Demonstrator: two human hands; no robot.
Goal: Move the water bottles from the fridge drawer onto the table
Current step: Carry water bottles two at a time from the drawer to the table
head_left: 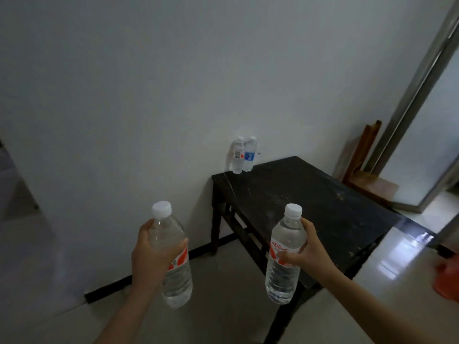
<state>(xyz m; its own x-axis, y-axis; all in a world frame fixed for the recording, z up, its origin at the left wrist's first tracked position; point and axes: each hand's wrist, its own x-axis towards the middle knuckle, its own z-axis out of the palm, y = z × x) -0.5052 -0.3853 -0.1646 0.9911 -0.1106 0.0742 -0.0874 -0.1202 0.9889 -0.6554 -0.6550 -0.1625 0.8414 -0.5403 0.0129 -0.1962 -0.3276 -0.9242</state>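
lower frame: left grip (151,254) curls round the left bottle (177,286), right grip (304,249) round the right bottle (282,281). likely full, heavyish, slick; the labelled waist holds best.

This looks like a plain room in a home or small flat rather than a workplace, though nothing settles it for certain. The wall (173,83) is bare and painted white, with a dark skirting strip (109,289) along its foot. The floor (223,306) is pale glossy tile that mirrors light on the right. A worn black wooden desk (310,207) stands against the wall, its top scuffed and speckled, with two small water bottles (237,156) upright at its far corner. Beyond it a brown wooden chair (367,170) sits in the corner beside a metal-framed door (417,95) with frosted glass.
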